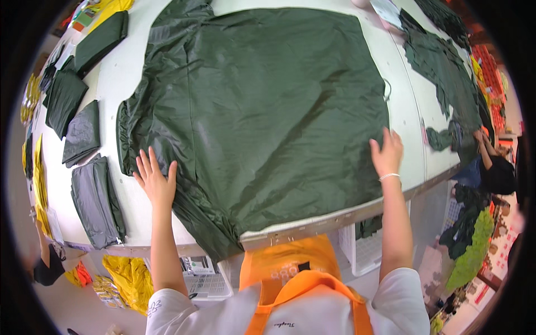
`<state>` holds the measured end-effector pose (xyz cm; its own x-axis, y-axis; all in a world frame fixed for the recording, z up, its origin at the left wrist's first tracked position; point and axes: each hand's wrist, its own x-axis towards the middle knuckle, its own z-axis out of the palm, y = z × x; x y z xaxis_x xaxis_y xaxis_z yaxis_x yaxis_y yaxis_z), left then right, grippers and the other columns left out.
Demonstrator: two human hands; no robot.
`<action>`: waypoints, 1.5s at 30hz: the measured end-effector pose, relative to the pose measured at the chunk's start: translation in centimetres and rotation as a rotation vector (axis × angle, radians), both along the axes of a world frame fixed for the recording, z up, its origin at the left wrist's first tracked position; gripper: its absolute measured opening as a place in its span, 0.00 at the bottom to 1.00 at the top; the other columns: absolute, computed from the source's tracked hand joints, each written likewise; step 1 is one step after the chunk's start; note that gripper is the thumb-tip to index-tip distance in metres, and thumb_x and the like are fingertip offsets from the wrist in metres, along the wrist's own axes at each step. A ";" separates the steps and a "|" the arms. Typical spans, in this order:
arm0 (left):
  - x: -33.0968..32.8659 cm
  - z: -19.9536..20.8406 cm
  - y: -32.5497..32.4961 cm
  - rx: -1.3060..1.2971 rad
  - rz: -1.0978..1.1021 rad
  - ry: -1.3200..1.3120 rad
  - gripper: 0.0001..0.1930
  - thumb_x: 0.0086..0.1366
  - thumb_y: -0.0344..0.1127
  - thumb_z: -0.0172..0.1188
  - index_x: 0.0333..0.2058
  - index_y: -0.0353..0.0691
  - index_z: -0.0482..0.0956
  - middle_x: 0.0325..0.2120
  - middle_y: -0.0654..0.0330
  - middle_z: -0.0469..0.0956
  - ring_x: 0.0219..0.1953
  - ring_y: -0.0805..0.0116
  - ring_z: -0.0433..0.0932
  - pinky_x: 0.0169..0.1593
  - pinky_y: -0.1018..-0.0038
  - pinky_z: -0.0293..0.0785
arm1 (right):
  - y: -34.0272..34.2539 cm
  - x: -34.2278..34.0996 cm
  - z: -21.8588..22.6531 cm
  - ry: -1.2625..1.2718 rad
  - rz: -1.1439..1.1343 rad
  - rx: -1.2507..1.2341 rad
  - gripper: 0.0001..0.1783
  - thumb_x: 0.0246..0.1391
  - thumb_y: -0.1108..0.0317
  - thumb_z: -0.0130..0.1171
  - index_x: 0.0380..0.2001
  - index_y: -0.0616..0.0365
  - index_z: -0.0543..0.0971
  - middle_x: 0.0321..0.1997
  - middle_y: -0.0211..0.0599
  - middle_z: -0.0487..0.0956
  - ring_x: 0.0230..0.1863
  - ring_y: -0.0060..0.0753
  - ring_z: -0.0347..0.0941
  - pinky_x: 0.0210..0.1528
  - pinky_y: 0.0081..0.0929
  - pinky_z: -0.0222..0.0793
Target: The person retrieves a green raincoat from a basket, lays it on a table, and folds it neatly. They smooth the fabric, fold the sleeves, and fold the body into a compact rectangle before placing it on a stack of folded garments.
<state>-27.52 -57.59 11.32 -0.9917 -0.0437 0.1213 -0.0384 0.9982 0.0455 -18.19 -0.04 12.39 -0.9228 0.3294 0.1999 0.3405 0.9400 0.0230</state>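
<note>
A large dark green garment (268, 111) of thin, slightly shiny fabric lies spread over the white table in front of me. One sleeve-like part (204, 218) runs down its left side and hangs over the near edge. My left hand (154, 180) is open, its fingers spread over the garment's gathered left side. At the opposite side, my right hand (387, 153) is open too, thumb apart from the fingers, by the garment's right edge. Neither hand grips anything. A small loop (386, 89) sticks out from that right edge, beyond my right hand.
Several folded dark green garments (96, 204) lie along the table's left side. More loose dark green fabric (441, 70) is at the right, near another person's hand (479, 135). Beneath the table stand white plastic baskets (365, 251) and yellow bundles (127, 279). Another person is at the far left.
</note>
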 end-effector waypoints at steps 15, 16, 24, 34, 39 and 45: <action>17.3 -3.6 -2.2 0.277 -0.024 -0.053 0.29 0.66 0.37 0.48 0.64 0.39 0.54 0.66 0.52 0.51 0.67 0.51 0.50 0.66 0.55 0.45 | 8.4 16.3 1.8 0.000 -0.502 -1.113 0.17 0.43 0.72 0.69 0.36 0.60 0.74 0.31 0.28 0.76 0.31 0.21 0.71 0.33 0.19 0.70; 17.4 -2.9 -2.1 0.245 -0.015 -0.065 0.28 0.66 0.35 0.47 0.64 0.39 0.54 0.66 0.50 0.51 0.66 0.50 0.51 0.66 0.57 0.47 | 8.8 17.3 -0.8 0.089 -0.537 -1.070 0.20 0.38 0.74 0.71 0.35 0.58 0.73 0.35 0.30 0.75 0.37 0.25 0.71 0.39 0.23 0.70; 24.0 0.7 1.0 0.439 0.577 0.130 0.35 0.54 0.47 0.68 0.52 0.29 0.65 0.43 0.49 0.70 0.43 0.57 0.70 0.50 0.69 0.66 | 0.1 14.3 2.3 0.016 0.070 -0.294 0.31 0.44 0.69 0.62 0.54 0.58 0.67 0.59 0.54 0.63 0.59 0.57 0.59 0.60 0.47 0.55; 30.9 -7.6 -0.9 1.262 0.947 0.209 0.14 0.62 0.32 0.54 0.44 0.32 0.72 0.36 0.55 0.75 0.36 0.63 0.73 0.43 0.71 0.69 | -5.0 13.2 -2.4 -0.233 0.379 -0.343 0.37 0.55 0.46 0.52 0.66 0.40 0.56 0.72 0.44 0.45 0.71 0.58 0.38 0.66 0.60 0.37; 29.1 -6.2 -8.8 1.555 1.174 0.216 0.11 0.61 0.29 0.49 0.36 0.35 0.79 0.31 0.59 0.81 0.27 0.67 0.78 0.24 0.70 0.72 | -4.8 14.5 -1.9 -0.227 0.439 -0.420 0.37 0.54 0.45 0.52 0.66 0.39 0.57 0.72 0.39 0.46 0.72 0.53 0.38 0.66 0.61 0.36; 17.2 0.3 9.7 0.563 0.370 0.389 0.22 0.56 0.24 0.52 0.52 0.29 0.67 0.48 0.46 0.70 0.51 0.56 0.69 0.59 0.65 0.61 | 5.0 8.9 2.0 0.186 0.097 -0.988 0.12 0.55 0.60 0.54 0.31 0.59 0.77 0.35 0.49 0.76 0.39 0.52 0.71 0.42 0.39 0.68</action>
<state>-10.37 -47.85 11.67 -0.7914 -0.5217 0.3186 -0.2420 0.7460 0.6204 -9.25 4.98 14.36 -0.9364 0.3502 0.0221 0.1799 0.5333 -0.8266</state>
